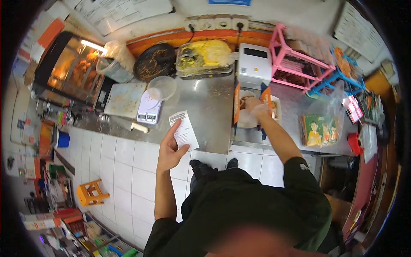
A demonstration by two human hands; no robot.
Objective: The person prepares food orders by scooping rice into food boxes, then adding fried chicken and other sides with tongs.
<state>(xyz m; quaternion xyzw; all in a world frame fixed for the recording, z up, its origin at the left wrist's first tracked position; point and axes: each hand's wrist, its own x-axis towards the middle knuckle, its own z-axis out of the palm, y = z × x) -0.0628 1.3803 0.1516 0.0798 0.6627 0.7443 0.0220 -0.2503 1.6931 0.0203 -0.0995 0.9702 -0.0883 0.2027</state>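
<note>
A printed paper receipt (pixel 184 132) is pinched between the thumb and fingers of my left hand (pixel 170 150), held up over the counter's front edge. My right hand (pixel 256 108), which appears to be in a clear plastic glove, reaches down into an open cardboard food box (pixel 247 124) with orange and dark flaps. Brown pieces of food (pixel 245 95) show at the box's far side, and more lie at its right, past the hand. My right fingers are blurred and partly hidden, so I cannot tell whether they grip any food.
Behind the box stands a white label printer (pixel 254 64). Leftward are a tray of yellow food (pixel 205 58), a black pan (pixel 155 62), a kitchen scale (pixel 149 108) and a lit display warmer (pixel 70 70). A pink rack (pixel 295 64) and green printed packages (pixel 319 129) are rightward.
</note>
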